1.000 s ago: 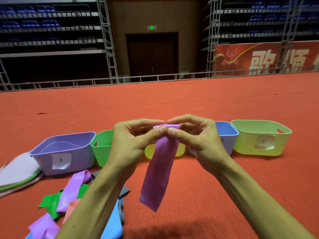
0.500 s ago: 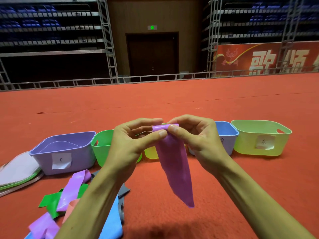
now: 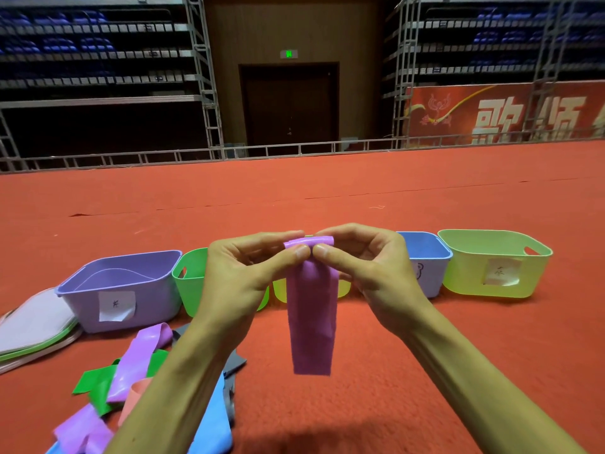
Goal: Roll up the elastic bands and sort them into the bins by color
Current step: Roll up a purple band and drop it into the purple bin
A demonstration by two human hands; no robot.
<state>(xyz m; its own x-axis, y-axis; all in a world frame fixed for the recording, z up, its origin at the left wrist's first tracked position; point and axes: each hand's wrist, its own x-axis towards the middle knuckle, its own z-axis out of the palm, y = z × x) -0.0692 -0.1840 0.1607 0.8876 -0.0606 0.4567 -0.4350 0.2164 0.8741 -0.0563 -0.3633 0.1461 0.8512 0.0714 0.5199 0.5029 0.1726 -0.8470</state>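
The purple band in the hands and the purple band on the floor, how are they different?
The held purple band hangs straight down, its top rolled between both thumbs; the floor purple band lies flat and unrolled, overlapping a green band. The held one looks matte, the floor one shiny. Both are purple strips.

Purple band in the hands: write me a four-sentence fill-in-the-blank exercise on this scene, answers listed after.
1. Both hands pinch the purple band at its ____ end.
2. The left hand and right hand hold it above the ____ carpet.
3. The purple bin stands at the ____ end of the row.
4. The loose bands lie in front of the ____ bin.

Answers: top; red; left; purple
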